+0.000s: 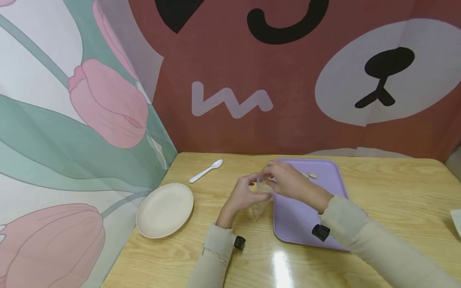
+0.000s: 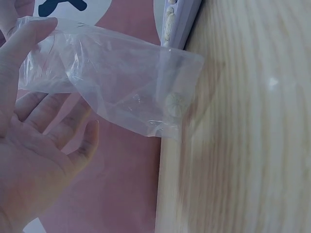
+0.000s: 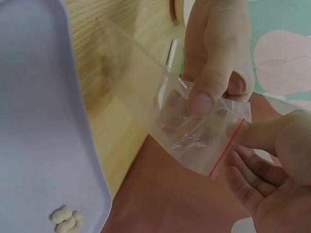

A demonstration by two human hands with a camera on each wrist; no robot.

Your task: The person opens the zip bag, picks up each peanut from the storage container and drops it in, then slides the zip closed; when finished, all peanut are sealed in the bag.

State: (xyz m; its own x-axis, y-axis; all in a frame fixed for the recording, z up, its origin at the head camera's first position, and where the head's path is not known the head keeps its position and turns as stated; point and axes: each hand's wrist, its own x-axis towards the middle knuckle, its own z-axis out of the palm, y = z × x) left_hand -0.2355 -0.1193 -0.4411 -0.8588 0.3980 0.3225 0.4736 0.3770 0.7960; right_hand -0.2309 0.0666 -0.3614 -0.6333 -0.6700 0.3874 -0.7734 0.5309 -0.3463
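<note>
A clear zip bag (image 1: 258, 209) with a red line along its mouth hangs over the table, just left of the purple tray (image 1: 299, 224). My left hand (image 1: 242, 195) pinches it near the top between thumb and fingers. At its mouth, beside the red line, the fingers of my right hand (image 3: 286, 165) pinch the edge. A small pale lump (image 2: 174, 104) shows at the bag's lower end in the left wrist view; whether it lies inside or behind the film I cannot tell. Several peanuts (image 3: 67, 219) lie on the tray, partly hidden by my right hand in the head view.
A cream plate (image 1: 165, 211) sits at the table's left edge. Behind it lies a white spoon (image 1: 206, 171). A white object's corner (image 1: 456, 222) shows at the far right. Printed cloth (image 1: 230, 132) stands behind the table and along its left side.
</note>
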